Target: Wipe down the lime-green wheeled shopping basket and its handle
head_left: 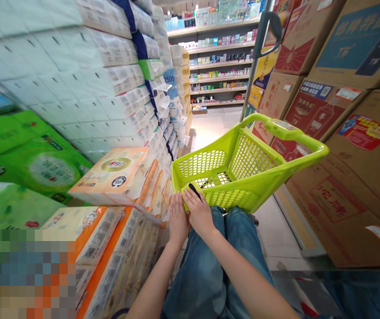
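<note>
A lime-green plastic shopping cart [206, 159] with latticed walls stands in front of my knees, its handle towards the right. My left hand [178, 217] lies against the cart's near-left corner, fingers stretched out and close together. Right beside it, my right hand [199, 210] is bent over the same corner, touching the rim. A short black strip [194, 191] shows along the right hand's fingers, with a yellowish patch around it; whether this is a separate held thing is unclear. The cart's basket shows its slotted floor.
Wrapped tissue packs [110, 170] and a tall stack of white paper packs [76, 66] rise on the left. Cardboard cartons [356, 186] are piled on the right. A grey upright handle [269, 33] stands before them. Goods fill shelves [223, 66] at the aisle's end.
</note>
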A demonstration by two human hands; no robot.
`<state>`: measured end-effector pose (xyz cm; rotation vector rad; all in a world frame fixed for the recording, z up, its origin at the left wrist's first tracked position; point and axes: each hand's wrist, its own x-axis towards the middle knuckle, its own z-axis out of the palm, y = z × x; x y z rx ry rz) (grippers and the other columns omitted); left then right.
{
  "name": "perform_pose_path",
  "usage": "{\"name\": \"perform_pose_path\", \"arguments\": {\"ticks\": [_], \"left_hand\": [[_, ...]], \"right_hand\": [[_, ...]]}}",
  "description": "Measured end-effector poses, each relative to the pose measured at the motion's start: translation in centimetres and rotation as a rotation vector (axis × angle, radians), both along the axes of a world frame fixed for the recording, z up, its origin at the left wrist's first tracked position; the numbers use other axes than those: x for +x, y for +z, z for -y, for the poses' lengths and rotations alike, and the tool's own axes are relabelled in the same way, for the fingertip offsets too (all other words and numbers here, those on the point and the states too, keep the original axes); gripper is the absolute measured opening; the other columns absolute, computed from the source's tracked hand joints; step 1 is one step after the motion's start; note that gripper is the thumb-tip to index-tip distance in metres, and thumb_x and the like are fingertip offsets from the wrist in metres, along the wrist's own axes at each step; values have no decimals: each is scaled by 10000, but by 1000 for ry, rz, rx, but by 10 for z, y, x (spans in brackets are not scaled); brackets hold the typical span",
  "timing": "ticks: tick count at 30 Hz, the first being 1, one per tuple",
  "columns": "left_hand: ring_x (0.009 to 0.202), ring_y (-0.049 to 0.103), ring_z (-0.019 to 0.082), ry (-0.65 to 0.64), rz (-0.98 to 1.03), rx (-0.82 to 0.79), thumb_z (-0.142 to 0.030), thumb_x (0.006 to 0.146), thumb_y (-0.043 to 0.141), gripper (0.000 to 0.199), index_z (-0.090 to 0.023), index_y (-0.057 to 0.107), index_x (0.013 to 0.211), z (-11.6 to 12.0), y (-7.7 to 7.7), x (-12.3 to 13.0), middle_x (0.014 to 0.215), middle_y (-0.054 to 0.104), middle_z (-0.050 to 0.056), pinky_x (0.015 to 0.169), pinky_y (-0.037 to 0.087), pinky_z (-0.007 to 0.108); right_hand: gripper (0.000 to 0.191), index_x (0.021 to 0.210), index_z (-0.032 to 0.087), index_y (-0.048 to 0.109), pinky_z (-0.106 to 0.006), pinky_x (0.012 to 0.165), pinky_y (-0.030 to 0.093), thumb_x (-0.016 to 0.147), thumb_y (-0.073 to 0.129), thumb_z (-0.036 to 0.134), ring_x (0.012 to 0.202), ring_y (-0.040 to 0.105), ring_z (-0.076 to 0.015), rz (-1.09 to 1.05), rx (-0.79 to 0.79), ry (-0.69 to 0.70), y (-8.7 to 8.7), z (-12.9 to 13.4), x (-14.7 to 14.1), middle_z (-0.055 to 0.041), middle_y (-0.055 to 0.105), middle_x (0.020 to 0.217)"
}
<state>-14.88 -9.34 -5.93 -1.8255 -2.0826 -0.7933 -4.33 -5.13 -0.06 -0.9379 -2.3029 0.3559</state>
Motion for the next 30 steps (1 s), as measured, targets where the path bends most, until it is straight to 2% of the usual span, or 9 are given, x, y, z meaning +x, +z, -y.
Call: {"name": "perform_pose_path", "arguments": {"ticks": [3, 7, 10, 13, 19, 22, 24, 26, 30], "left_hand": [[1514, 236, 291, -14, 44, 14, -72, 853, 452, 792, -87, 121, 1573, 0, 6, 3, 1582, 340, 216, 1187, 333, 515], [1511, 236, 316, -6, 56, 10, -56, 839, 471, 822, -93, 108, 1576, 1, 13, 7, 1574, 350, 220, 1187, 324, 539], [1509, 241, 319, -24, 63, -22, -62, 845, 481, 840, -105, 78, 1580, 3, 17, 8, 1574, 346, 221, 1187, 327, 543], [1513, 225, 323, -44, 82, -38, -81, 862, 476, 840, -126, 50, 1584, 5, 18, 6, 1585, 327, 216, 1183, 327, 564], [1511, 230, 315, -52, 99, -61, -105, 897, 442, 792, -128, 49, 1584, 7, 15, 0, 1597, 304, 223, 1171, 352, 559], [1503, 259, 300, -40, 24, -81, -78, 886, 433, 790, -116, 65, 1584, 8, 14, -3, 1581, 340, 224, 1178, 357, 519], [1496, 278, 298, -18, -16, -69, -86, 892, 435, 783, -112, 70, 1584, 8, 15, -4, 1570, 364, 222, 1181, 353, 509], [1494, 285, 300, -7, -31, -59, -106, 904, 439, 779, -103, 59, 1584, 8, 17, -3, 1568, 370, 220, 1179, 355, 508], [1494, 287, 303, -15, -17, -49, -109, 911, 442, 794, -93, 22, 1584, 7, 20, 1, 1563, 380, 218, 1176, 361, 505]], "right_hand": [[732, 1478, 189, 456, -433, 1241, 206, 781, 420, -31, 1458, 367, -162, 31, -5, -3, 9, -13, 36, -60, 486, 1519], [807, 1491, 227, 440, -453, 1244, 192, 742, 369, -64, 1452, 379, -162, 32, -6, -139, 19, -31, 90, -26, 494, 1514], [804, 1475, 211, 463, -471, 1247, 179, 730, 353, -68, 1450, 384, -169, 41, -20, -223, 23, -39, 112, -26, 498, 1510], [762, 1453, 145, 487, -463, 1246, 190, 732, 358, -65, 1457, 374, -184, 51, -38, -245, 24, -37, 100, -55, 500, 1507], [689, 1442, 117, 496, -447, 1231, 247, 775, 410, -34, 1455, 377, -200, 84, -53, -44, 15, -11, 17, -78, 481, 1519], [658, 1442, 140, 500, -427, 1230, 252, 806, 419, -12, 1454, 379, -187, 69, -32, -1, 11, -3, -3, -71, 484, 1517], [676, 1452, 163, 490, -422, 1238, 230, 804, 414, -15, 1450, 384, -173, 68, -23, 0, 12, -2, 1, -56, 490, 1513], [715, 1467, 182, 472, -423, 1246, 202, 788, 395, -32, 1449, 385, -163, 80, -17, -40, 15, -5, 17, -44, 489, 1514], [771, 1487, 203, 444, -441, 1248, 176, 766, 349, -57, 1450, 384, -162, 96, 20, -252, 21, -16, 68, -31, 484, 1517]]}}
